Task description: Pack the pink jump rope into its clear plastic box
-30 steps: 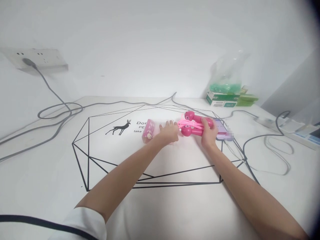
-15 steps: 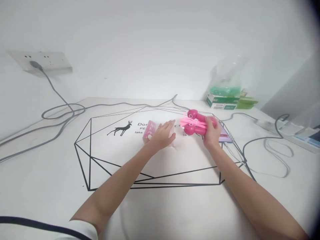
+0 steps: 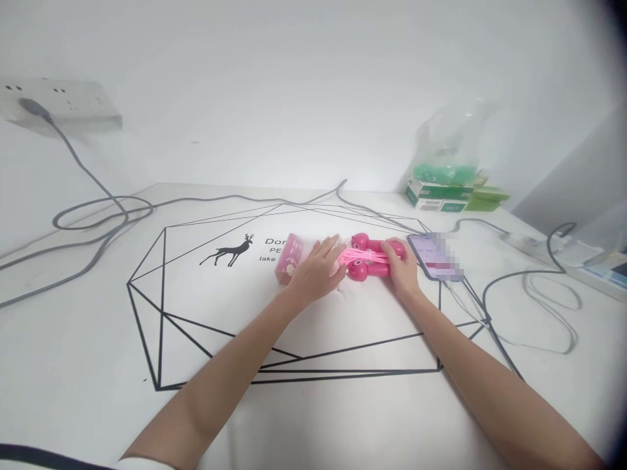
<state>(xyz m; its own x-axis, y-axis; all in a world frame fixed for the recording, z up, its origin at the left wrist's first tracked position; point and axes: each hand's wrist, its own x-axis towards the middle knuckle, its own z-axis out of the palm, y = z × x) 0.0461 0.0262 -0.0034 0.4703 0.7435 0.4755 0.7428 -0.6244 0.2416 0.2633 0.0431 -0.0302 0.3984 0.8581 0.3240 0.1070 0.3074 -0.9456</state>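
Note:
A pink skipping rope (image 3: 371,258), two thick handles with its cord wound round them, lies on the white table (image 3: 98,313). My right hand (image 3: 401,271) grips the handles at their right end. My left hand (image 3: 316,274) lies flat beside the rope's left end, fingers spread, over what looks like a clear wrapper, next to a small pink packet (image 3: 289,259). A phone (image 3: 434,256) lies face up just right of my right hand.
Grey cables (image 3: 98,215) loop over the table's left and back from a wall socket (image 3: 59,112). At the back right stand green boxes (image 3: 441,196) under a plastic bag. More cable (image 3: 533,287) and a power strip lie at the right.
My right hand has lowered the pink rope from slightly raised to the table and drawn it left towards my left hand. The phone now shows fully. The view shifted a little.

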